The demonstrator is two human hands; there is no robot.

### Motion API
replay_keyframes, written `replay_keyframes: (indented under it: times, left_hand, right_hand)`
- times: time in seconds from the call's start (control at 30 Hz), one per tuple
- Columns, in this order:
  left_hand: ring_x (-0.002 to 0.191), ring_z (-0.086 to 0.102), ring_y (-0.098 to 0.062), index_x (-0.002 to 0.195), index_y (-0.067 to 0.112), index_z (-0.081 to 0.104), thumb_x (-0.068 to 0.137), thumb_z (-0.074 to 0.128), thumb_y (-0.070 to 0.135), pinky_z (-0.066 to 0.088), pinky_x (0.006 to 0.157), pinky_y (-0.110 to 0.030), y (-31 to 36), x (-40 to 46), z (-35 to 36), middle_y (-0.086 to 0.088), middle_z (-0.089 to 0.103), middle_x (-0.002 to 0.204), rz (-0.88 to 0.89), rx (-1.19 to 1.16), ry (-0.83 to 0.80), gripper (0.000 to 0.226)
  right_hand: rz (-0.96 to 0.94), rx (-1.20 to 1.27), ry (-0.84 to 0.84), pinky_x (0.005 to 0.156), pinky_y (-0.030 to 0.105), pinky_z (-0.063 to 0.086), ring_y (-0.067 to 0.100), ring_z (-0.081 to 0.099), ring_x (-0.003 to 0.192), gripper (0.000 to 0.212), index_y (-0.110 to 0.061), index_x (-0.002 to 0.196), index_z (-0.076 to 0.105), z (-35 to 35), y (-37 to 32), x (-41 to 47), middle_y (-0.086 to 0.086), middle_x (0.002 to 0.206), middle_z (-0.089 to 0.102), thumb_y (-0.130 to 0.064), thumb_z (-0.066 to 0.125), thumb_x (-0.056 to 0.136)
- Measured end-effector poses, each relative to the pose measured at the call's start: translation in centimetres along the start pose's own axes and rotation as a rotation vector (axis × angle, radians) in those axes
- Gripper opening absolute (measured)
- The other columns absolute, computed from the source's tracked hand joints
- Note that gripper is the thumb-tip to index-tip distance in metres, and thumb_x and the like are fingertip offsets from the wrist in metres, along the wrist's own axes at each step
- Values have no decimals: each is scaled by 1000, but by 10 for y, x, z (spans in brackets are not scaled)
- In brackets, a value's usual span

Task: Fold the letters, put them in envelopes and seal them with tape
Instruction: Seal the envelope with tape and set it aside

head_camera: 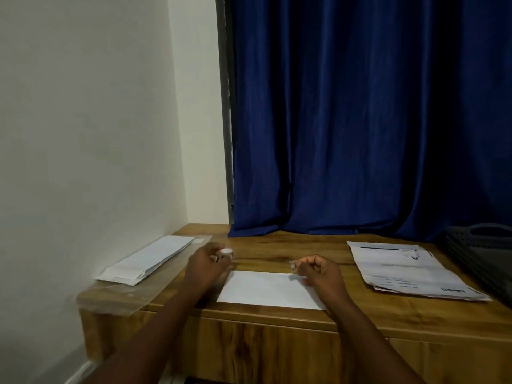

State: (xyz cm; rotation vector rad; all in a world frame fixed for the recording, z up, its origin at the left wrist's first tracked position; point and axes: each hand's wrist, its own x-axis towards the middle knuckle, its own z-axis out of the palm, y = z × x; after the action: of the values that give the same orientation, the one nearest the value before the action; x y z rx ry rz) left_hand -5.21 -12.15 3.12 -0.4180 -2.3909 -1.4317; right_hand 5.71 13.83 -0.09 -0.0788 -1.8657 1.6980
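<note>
- Curtain (pixel 360 112), deep blue, hangs behind the table and its hem rests on the far edge of the tabletop.
- Wooden table (pixel 277 322) fills the lower part of the view, set into a corner against a pale wall (pixel 83 120) on its left.
- Grey tray (pixel 482 253) sits at the table's right edge.
- Printed letters (pixel 407 270) lie in a loose stack on the right side of the table, just beside the tray; the print is too blurred to read.
- Clear plastic sleeve (pixel 133 289) lies along the table's left edge, with a stack of white envelopes (pixel 149 259) on it.
- White envelope (pixel 271 291) lies flat at the table's near edge, in the middle, between the two forearms.
- Left hand (pixel 206 263), above the table to the left of that envelope, curls its fingers around a small tape roll (pixel 226 252).
- Right hand (pixel 318 270), over the envelope's far right corner, pinches the tape end (pixel 293 266) between thumb and fingers.
</note>
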Motion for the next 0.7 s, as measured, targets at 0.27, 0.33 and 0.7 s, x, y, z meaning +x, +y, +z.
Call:
replay_keyframes:
  times: [0.27,0.33,0.7]
  left_hand:
    - [95,68,-13,137,25,59,89,73,45,58,89,-37,-39,0,-31,2,73,114,-42,366,-77,54]
    - [109,65,-18,143,27,53,86,73,47,56,95,-38,-37,0,-30,-1,67,129,-48,383,-79,64]
    - [128,48,-15,138,37,55,89,55,70,42,106,-36,53,-55,61,9,53,141,470,466,-377,59]
  right_hand:
    - [2,-20,-19,66,25,53,7,69,77,10,-11,92,77,1,-6,-3,-3,87,80,-11,67,96]
    - [1,-15,-19,65,20,54,6,71,78,10,-11,92,77,1,-7,-4,-4,88,80,-11,68,96]
    - [89,318,203,75,32,62,20,75,84,10,-5,101,74,-10,-28,-1,9,92,79,-11,70,93]
